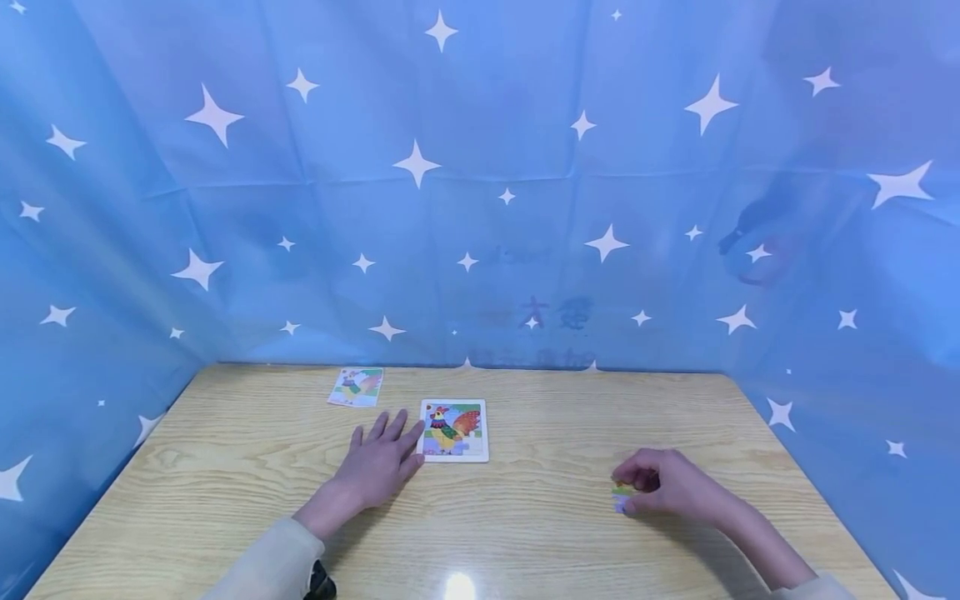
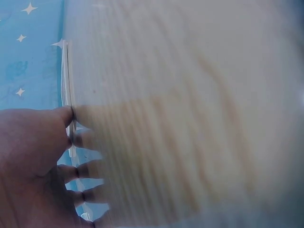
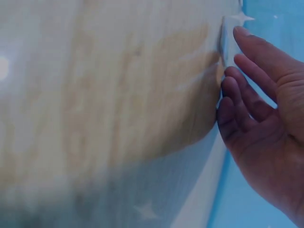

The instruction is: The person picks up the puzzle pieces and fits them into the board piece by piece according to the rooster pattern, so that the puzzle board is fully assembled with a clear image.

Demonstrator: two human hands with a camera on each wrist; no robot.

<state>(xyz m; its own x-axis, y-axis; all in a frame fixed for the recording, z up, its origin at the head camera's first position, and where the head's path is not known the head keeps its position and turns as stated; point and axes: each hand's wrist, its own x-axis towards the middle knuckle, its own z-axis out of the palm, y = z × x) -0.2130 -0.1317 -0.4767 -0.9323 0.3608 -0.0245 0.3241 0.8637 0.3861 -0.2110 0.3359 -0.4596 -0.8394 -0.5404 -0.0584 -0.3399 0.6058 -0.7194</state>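
Backdrop point(image 1: 480, 183): blue cloth printed with white stars, fills the upper two thirds of the head view and wraps down both sides.

Table point(image 1: 525, 533): pale wood-grain top, lower third of the head view; a bright glare spot sits at bottom centre.

Left hand point(image 1: 382, 462): lower centre-left of the head view, palm down on the table, fingers straight and spread, holding nothing. Fingertips lie at the left edge of the puzzle board (touching or just short of it, cannot tell). Left wrist view is blurred; it shows the thumb point(image 2: 57, 121) against the thin white edge of the board.

Right hand point(image 1: 667, 485): lower centre-right of the head view, fingers curled down over a small piece on the table. Right wrist view is blurred and shows only the fingers point(image 3: 247, 99) bent near the table surface; the piece is hidden there.

Puzzle board point(image 1: 454, 431): white-framed square with a rooster picture, flat on the table at centre frame, well apart from the right hand.

Picture card point(image 1: 356, 387): smaller, flat, up and left of the board, near the table's far edge.

Puzzle piece point(image 1: 622, 496): smallest item, green and pale, on the table under the right fingertips.
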